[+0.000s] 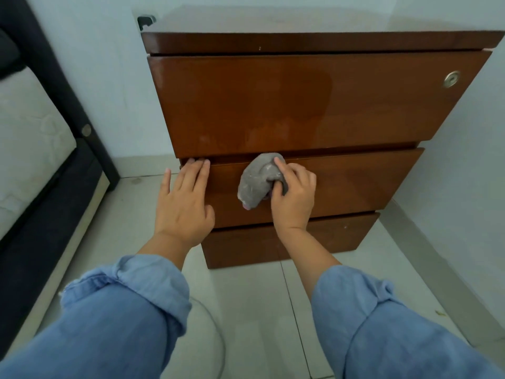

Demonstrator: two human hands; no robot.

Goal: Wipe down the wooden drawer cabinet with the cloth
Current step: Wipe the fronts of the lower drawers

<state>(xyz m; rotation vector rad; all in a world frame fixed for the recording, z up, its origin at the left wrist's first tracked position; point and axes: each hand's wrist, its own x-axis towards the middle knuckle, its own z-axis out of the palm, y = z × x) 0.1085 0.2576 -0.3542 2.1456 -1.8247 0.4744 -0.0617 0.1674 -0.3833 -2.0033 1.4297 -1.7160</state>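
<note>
The wooden drawer cabinet (300, 105) stands against the wall, glossy brown, with three drawer fronts and a round metal lock (451, 78) at the top right. My right hand (293, 198) grips a bunched grey cloth (255, 184) and presses it on the middle drawer front, near its upper edge. My left hand (185, 203) lies flat with fingers spread on the left end of the same drawer, its fingertips at the drawer's top edge.
A bed with a dark frame (68, 86) and a pale mattress (30, 138) runs along the left. Pale floor tiles (246, 296) lie in front of the cabinet. White walls close in behind and on the right.
</note>
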